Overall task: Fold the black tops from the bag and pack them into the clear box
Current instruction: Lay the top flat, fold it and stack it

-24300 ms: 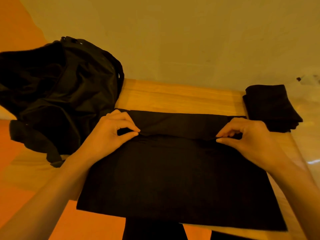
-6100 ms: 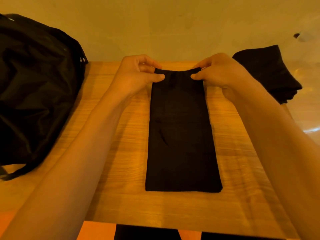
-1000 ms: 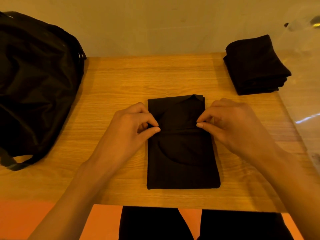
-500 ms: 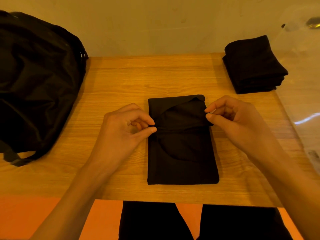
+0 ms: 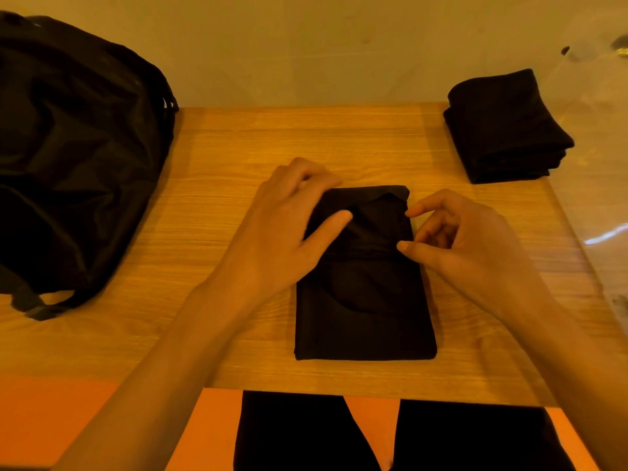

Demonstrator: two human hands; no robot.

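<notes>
Noted a black bag [image 5: 78,164] slumped at the far left of the wooden table [image 5: 238,147], well apart from the work. Found the left hand [image 5: 289,229] spread flat over the far left corner of a black top [image 5: 365,300], fingers straight and pressing down, thumb stretched out across the cloth. Saw that top lying at the middle of the table, close to the near edge, folded into a narrow rectangle with its far end doubled back and a loose ridge across the middle. Found the right hand [image 5: 469,246] at the top's right edge, fingers loosely curled, thumb and forefinger parted with their tips touching the cloth. Made out no fold pinched between them. Spotted 1 stack of folded tops [image 5: 503,130] at the far right corner, next to the glinting wall of the clear box [image 5: 598,198]. Could not tell whether inside that box or just beside it.

Judged the final fold unfinished. Expected the doubled flap to spring open on lifting the left hand too soon, the crease not yet pressed. Feared a skewed bundle too, given 1 side pinned and the other free. Reckoned thin cloth likely to slide on smooth wood under a sideways push, and a slack bundle likely to unfold on the way to the box unless carried in 2 hands.
</notes>
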